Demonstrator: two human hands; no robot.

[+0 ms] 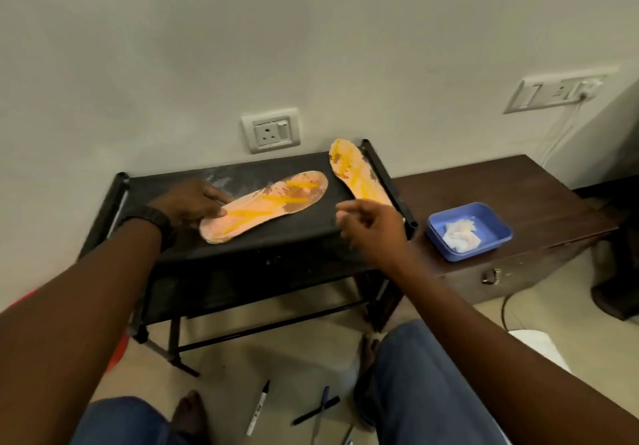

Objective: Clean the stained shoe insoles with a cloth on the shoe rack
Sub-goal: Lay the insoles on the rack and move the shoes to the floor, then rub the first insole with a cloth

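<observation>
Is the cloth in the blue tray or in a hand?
In the tray: the cloth lies crumpled inside the blue tray on the wooden bench.

Two stained insoles lie on one black shoe rack (276, 239): the left insole (264, 207) and the right insole (356, 175). One brown worktop (501, 185) stands to the right, carrying one blue tray (498, 233) with one crumpled cloth (461, 235) in it. The far wall bears two socket plates, the middle socket plate (270, 130) and the right socket plate (556, 93). On the near floor three pens show plainly: one white marker (258, 408), one black pen (316, 410), one blue pen (325, 394).
</observation>
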